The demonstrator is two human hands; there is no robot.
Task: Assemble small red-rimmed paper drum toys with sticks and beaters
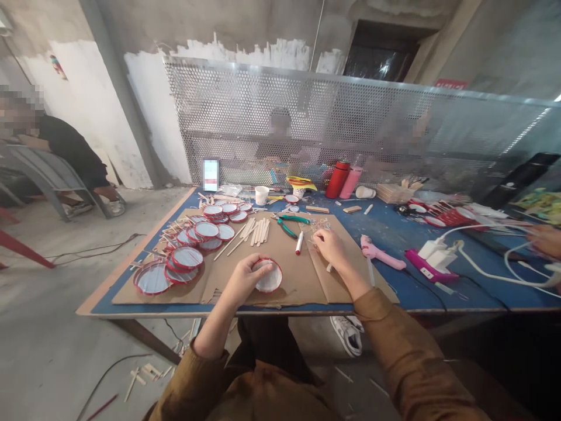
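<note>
My left hand (248, 277) grips a small round disc (270, 277) with a red rim and a pale face, low over the cardboard. To the right, my right hand (329, 248) has its fingers bent together at a heap of small thin bits (322, 225); whatever they pinch is too small to make out. Between the hands lies a white marker with a red end (299, 243). Green-handled pliers (287, 224) rest just beyond it. Several flat wooden sticks (261, 231) lie left of the pliers. More red-rimmed discs (187, 257) are piled at the left.
Cardboard (236, 266) covers part of the blue table (103, 304). At right are a pink glue gun (381, 255), a purple power strip (427, 266) with white cables, and another person's hand (546, 240). A paper cup (262, 195), red bottle (337, 180) and perforated metal screen (245, 117) stand behind.
</note>
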